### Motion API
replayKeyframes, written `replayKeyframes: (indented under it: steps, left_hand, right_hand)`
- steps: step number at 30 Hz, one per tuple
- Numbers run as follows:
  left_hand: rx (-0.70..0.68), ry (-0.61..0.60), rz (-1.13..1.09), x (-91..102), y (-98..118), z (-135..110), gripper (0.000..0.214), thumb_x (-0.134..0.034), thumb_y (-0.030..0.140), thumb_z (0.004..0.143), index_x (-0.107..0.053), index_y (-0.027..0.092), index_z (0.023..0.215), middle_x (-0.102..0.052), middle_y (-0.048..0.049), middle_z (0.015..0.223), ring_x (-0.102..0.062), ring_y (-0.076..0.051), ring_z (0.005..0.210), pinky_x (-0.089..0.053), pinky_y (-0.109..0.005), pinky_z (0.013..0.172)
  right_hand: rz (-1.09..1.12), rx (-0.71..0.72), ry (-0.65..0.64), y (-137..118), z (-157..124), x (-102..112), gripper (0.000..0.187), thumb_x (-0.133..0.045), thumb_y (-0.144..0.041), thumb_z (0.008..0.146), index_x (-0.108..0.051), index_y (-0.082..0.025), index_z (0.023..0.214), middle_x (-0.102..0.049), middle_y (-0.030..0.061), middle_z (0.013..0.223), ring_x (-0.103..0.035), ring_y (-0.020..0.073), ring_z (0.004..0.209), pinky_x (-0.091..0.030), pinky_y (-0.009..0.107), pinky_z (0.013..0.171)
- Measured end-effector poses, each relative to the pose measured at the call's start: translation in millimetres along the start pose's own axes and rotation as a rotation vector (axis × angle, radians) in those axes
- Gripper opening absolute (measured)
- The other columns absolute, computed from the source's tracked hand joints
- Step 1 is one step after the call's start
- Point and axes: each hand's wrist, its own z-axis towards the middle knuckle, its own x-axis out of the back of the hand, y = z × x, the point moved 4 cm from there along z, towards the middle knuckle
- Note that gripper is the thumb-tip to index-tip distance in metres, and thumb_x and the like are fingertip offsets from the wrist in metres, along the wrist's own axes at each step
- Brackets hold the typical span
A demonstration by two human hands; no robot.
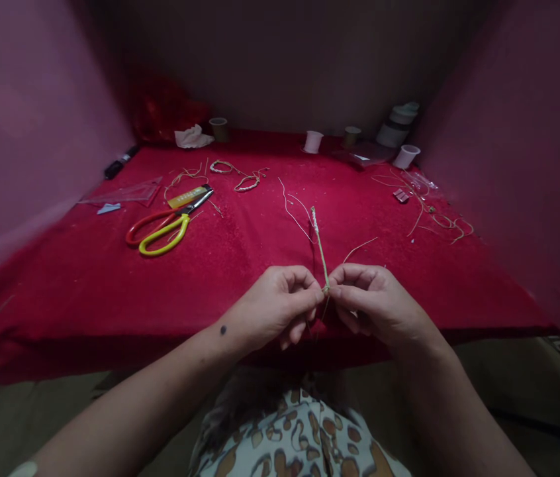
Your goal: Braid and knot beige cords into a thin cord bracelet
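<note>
A thin braided cord [320, 245], pale green with a white section near its far end, stretches away from me over the red cloth. Its near end is pinched between the fingertips of my left hand [292, 301] and my right hand [367, 295], which meet at a small knot. Both hands are closed, thumbs against index fingers. Loose thread ends [287, 205] trail on the cloth to the left of the cord, and another strand [359, 246] sticks out beyond my right hand. Fine threads also hang below the knot.
Red-and-yellow-handled scissors [161, 232] lie at left by a yellow packet [188, 197]. Finished-looking cord loops [247, 185] rest behind them. Spools [312, 142] and a bottle [398, 124] stand at the back. Tangled cord [439, 215] lies at right. Pink walls [518, 146] flank the table.
</note>
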Motion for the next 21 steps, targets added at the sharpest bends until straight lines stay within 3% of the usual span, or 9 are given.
replayKeyframes:
  steps: [21]
  left_hand:
    - [-0.011, 0.025, -0.002, 0.6, 0.0, -1.3, 0.015, -0.056, 0.029, 0.078, -0.052, 0.017, 0.071, -0.051, 0.0054, 0.051, -0.042, -0.004, 0.031, -0.03, -0.014, 0.028]
  right_hand:
    - [-0.019, -0.014, 0.038, 0.6, 0.6, -0.7, 0.014, -0.062, -0.028, 0.076, -0.056, -0.016, 0.072, -0.046, -0.007, 0.037, -0.034, 0.0037, 0.027, -0.022, 0.013, 0.027]
